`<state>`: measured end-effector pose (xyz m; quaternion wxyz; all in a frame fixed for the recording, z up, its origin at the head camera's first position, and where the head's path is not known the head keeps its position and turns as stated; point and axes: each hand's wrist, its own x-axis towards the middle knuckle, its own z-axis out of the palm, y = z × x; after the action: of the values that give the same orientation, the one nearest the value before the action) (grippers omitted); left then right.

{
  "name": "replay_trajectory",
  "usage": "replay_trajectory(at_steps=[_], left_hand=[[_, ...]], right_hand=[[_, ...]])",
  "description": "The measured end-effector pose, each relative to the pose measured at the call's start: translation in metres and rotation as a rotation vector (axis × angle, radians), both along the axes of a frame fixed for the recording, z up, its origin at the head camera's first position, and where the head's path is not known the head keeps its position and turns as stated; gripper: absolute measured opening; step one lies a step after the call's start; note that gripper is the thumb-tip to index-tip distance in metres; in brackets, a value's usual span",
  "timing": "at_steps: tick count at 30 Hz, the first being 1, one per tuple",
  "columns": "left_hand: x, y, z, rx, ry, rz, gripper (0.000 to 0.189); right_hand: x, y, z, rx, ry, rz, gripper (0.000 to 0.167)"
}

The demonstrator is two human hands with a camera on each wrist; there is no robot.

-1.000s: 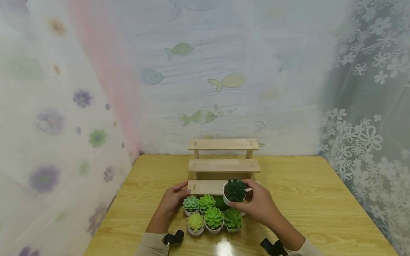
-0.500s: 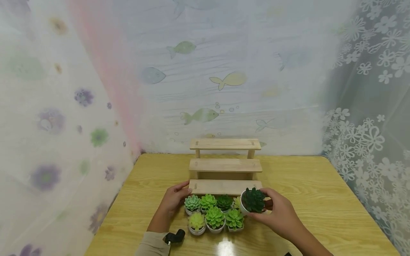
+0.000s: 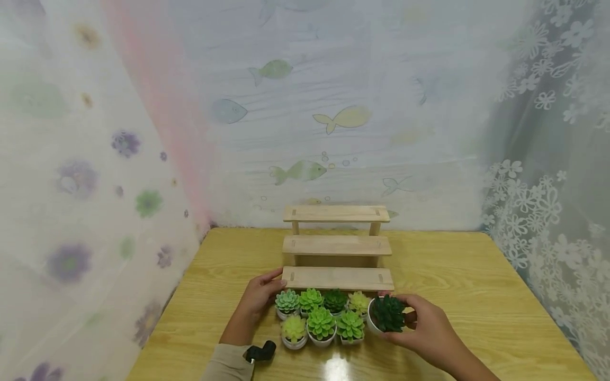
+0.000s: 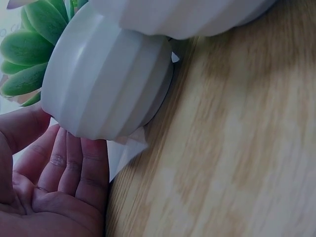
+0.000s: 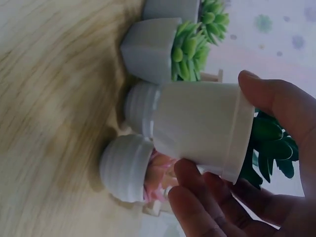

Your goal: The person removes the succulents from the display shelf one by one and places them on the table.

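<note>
My right hand (image 3: 426,328) pinches the rim of a white pot (image 5: 197,121) that bears a dark green succulent (image 3: 388,312). In the right wrist view its base stands off the wooden table. Several small potted succulents stand in two rows just left of it, such as a bright green one (image 3: 321,323). At the left end of the lowest tier of a wooden three-step shelf (image 3: 338,278), my left hand (image 3: 259,296) rests with fingers extended. A ribbed white pot (image 4: 108,79) hides those fingertips in the left wrist view.
A pink succulent (image 5: 158,173) in a round white pot stands behind the held one. The shelf's middle tier (image 3: 337,245) and top tier (image 3: 336,214) rise toward the fish-patterned curtain (image 3: 305,106). Bare tabletop (image 3: 457,275) extends to the right.
My right hand has carried the dark green potted succulent rightward and toward me, from over the lowest tier to the right of the grouped pots. The left hand stays at the shelf's end.
</note>
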<state>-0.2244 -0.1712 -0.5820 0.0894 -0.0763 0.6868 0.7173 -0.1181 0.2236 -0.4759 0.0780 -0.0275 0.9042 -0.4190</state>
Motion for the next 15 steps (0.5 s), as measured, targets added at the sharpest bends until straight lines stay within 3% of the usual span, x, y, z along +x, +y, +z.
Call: replay_trajectory(at_steps=[15], left_hand=[[0.000,0.001,-0.001,-0.008,0.005,0.009,0.054]], right_hand=[[0.000,0.012,-0.017,-0.065,-0.018,0.173,0.087]])
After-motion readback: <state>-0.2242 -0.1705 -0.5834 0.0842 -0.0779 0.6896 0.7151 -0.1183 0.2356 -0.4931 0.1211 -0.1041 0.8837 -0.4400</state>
